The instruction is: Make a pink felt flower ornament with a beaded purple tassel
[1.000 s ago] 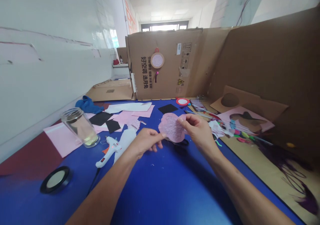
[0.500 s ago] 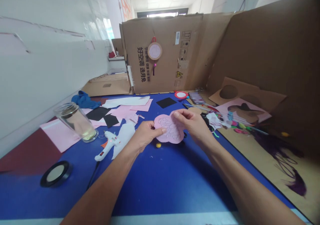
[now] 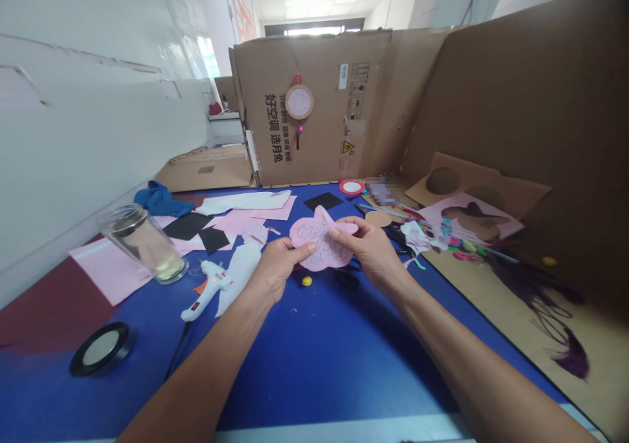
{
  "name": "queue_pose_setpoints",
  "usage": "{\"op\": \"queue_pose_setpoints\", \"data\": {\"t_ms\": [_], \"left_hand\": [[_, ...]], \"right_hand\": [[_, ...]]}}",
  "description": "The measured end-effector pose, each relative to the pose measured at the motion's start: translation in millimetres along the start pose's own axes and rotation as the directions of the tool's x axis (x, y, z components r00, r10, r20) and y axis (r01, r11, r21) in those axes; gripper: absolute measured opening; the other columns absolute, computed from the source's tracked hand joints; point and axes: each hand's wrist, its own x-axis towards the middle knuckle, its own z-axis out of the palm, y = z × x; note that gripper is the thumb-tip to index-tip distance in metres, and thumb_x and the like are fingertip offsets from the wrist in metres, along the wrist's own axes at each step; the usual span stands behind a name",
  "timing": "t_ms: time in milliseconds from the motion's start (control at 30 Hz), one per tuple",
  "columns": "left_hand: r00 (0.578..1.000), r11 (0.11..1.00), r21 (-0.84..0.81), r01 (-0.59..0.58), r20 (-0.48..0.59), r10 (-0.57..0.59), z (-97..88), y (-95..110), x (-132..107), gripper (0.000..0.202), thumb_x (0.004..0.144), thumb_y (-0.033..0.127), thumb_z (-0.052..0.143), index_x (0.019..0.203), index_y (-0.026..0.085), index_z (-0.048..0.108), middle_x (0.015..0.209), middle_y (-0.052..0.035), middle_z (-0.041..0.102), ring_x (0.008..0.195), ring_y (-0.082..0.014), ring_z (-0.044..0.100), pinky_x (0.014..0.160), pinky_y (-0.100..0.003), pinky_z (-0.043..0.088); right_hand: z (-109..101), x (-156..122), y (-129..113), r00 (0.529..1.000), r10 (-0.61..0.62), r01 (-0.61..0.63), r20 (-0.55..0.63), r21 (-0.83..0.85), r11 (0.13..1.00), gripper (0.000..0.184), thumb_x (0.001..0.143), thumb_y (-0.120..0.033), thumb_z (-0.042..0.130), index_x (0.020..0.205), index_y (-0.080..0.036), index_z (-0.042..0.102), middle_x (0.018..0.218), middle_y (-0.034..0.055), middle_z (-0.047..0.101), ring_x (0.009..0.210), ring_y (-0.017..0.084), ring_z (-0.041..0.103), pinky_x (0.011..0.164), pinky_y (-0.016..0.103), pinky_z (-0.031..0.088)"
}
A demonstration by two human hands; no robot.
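Observation:
Between both hands, above the blue tabletop [image 3: 289, 364], is a pink flower-shaped cutout [image 3: 324, 250] with line patterns on its face and rounded lobes; one pointed lobe sticks up at the top. My left hand [image 3: 280, 266] pinches its left edge, thumb on the face. My right hand [image 3: 373, 246] is closed on its right side, thumb in front and fingers behind. A small yellow bead-like piece [image 3: 307, 281] lies below the cutout. Dark scissors-like loops [image 3: 348, 278] show just behind its lower right.
A white glue gun [image 3: 204, 292], a glass jar [image 3: 147, 243] and a black ring-shaped roll [image 3: 101, 349] stand at left. Black squares [image 3: 213, 238] and pink sheets lie behind. At right are purple tassels [image 3: 572, 358] and cardboard with holes [image 3: 472, 174]. A cardboard wall [image 3: 324, 141] closes the back.
A pointed lobe of the pink cutout now sticks up at its top, and its right side spreads toward my right hand. Both hands still hold it. The view has shifted slightly.

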Motion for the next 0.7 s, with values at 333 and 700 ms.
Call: {"op": "queue_pose_setpoints", "data": {"t_ms": [333, 700], "left_hand": [[1.0, 1.0, 0.006, 0.014, 0.019, -0.014, 4.0, -0.4, -2.4, 0.037, 0.069, 0.028, 0.1, 0.1, 0.013, 0.088, 0.099, -0.0134, 0.087, 0.088, -0.0232, 0.08, 0.088, -0.035, 0.062], [0.999, 1.0, -0.005, 0.028, -0.024, -0.028, 2.6, 0.4, -0.5, 0.022, 0.077, 0.024, 0.093, 0.096, 0.013, 0.088, 0.096, -0.0138, 0.087, 0.084, -0.0212, 0.079, 0.082, -0.034, 0.063]], "right_hand": [[-5.7, 2.4, 2.6, 0.997, -0.068, 0.068, -0.027, 0.019, 0.997, 0.036, 0.072, -0.054, 0.093, 0.08, -0.022, 0.078, 0.075, 0.0003, 0.069, 0.069, 0.017, 0.057, 0.067, 0.031, 0.046], [-7.7, 5.2, 4.6, 0.996, -0.018, 0.029, -0.087, 0.128, 0.991, 0.054, 0.087, -0.079, 0.075, 0.094, -0.025, 0.077, 0.085, 0.0046, 0.077, 0.072, 0.02, 0.068, 0.065, 0.031, 0.053]]}}
